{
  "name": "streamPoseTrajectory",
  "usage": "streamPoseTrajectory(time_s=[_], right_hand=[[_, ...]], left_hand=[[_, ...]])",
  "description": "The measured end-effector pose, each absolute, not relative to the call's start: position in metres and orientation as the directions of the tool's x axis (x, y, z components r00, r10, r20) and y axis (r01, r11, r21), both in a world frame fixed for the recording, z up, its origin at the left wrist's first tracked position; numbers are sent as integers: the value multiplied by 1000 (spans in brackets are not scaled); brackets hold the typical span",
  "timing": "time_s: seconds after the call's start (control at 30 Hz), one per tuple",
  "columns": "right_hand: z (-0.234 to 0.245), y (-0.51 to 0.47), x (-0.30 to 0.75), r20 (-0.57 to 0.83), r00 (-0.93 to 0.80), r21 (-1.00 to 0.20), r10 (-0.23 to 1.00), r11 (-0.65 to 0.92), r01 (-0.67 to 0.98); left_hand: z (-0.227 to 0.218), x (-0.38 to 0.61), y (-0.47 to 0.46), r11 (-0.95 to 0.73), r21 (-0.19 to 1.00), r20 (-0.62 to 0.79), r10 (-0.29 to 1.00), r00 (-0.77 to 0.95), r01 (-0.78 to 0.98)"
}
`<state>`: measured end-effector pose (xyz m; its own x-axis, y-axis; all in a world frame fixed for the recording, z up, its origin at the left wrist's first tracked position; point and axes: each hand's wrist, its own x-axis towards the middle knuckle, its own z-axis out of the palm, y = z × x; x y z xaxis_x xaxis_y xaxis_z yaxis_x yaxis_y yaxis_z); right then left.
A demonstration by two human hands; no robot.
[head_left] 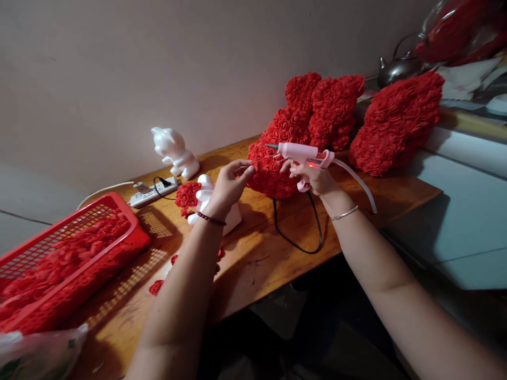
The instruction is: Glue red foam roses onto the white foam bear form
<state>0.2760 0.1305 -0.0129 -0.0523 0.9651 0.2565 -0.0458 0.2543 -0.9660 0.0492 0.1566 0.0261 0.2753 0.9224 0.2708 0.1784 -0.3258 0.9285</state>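
Note:
My right hand (315,177) is wrapped round the handle of a pink hot glue gun (299,152). Its nozzle points left, a red light glows on its side, and a glue stick (358,182) trails from the back. My left hand (233,182) is closed in a pinch to the left of the nozzle, on what looks like a red foam rose (255,165); its outline blends into the rose-covered figure behind. Under my left wrist lies a white foam bear (233,217), partly hidden, with red roses (188,195) covering one end.
Several rose-covered bears (396,126) stand at the back right. A bare white bear (174,153) is by the wall, near a power strip (154,192). A red basket (119,203) of roses sits left. Loose roses (156,287) lie on the table (261,269). A black cord (297,248) loops below the gun.

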Motion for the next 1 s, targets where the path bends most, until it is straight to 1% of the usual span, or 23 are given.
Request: streamPoseTrajectory(time_s=[0.1,0.3,0.4,0.53,0.63,0.7,0.83,1.0], right_hand=[[-12,130,276,247,-57,-969,967,246,-23],[-9,128,275,262,-16,-964,965,261,-42],[-8,129,275,250,-44,-967,967,248,-59],[-8,130,276,267,-57,-961,962,261,-92],[-11,131,277,262,-67,-964,963,257,-71],[-13,133,277,285,-71,-958,956,281,-56],[-18,138,273,393,16,-919,919,393,-21],[-21,141,267,441,122,-898,889,436,66]], left_hand=[[26,49,159,-429,867,338,880,335,253],[27,48,159,-509,796,341,824,454,327],[29,46,158,-511,785,328,823,464,352],[30,47,157,-470,806,301,849,434,361],[28,49,155,-455,803,283,860,425,385],[26,50,154,-464,783,284,859,426,415],[21,49,151,-504,728,303,844,442,464],[12,43,152,-579,651,374,808,456,492]])
